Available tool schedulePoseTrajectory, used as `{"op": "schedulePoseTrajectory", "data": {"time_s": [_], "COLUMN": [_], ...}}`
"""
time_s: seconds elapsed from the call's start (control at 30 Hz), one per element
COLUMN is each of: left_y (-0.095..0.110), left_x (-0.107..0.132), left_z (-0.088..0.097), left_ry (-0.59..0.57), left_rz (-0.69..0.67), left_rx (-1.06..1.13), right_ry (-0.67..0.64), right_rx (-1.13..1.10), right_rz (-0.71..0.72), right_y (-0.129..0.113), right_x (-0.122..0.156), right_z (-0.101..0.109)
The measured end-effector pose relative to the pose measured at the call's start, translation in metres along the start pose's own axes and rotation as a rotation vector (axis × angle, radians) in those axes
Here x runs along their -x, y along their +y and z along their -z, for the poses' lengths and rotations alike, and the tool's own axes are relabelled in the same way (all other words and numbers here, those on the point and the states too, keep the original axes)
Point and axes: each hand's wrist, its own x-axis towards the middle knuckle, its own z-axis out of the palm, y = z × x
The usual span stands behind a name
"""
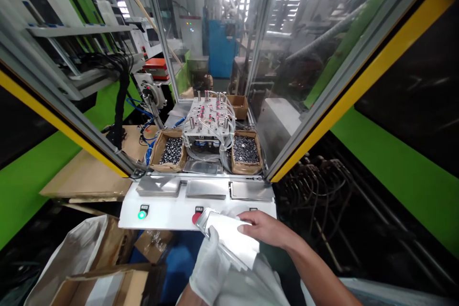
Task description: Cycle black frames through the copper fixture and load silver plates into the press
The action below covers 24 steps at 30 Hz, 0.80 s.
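In the head view, my left hand, in a white glove, grips a stack of thin, shiny metal plates from its near left side. The plates are slightly fanned. My bare right hand pinches the far right edge of the top plate, with the thumb on its face. Just beyond my hands is a white control ledge bearing a left plate stack, a middle plate stack and a right plate stack. A red button is partly covered by the held plates.
Behind the ledge stands a fixture with metal posts and hoses, between a left box of small metal parts and a right box of washer-like parts. Yellow-edged frames flank the opening. A green lit button and cardboard boxes are at left.
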Motion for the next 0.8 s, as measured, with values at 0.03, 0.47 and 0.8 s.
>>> {"op": "schedulePoseTrajectory", "data": {"time_s": [0.03,0.47,0.8], "left_y": [0.002,0.028,0.037], "left_x": [0.003,0.020,0.025], "left_z": [0.000,0.025,0.012], "left_ry": [0.006,-0.023,0.154], "left_rz": [0.005,-0.071,-0.134], "left_rx": [0.036,0.408,0.201], "right_ry": [0.009,0.471,0.481], "right_rx": [0.050,0.863,1.009], "right_rz": [-0.010,0.059,0.043], "right_y": [-0.002,-0.078,-0.064], "right_x": [-0.004,-0.173,-0.199], "right_z": [0.003,0.025,0.008]}}
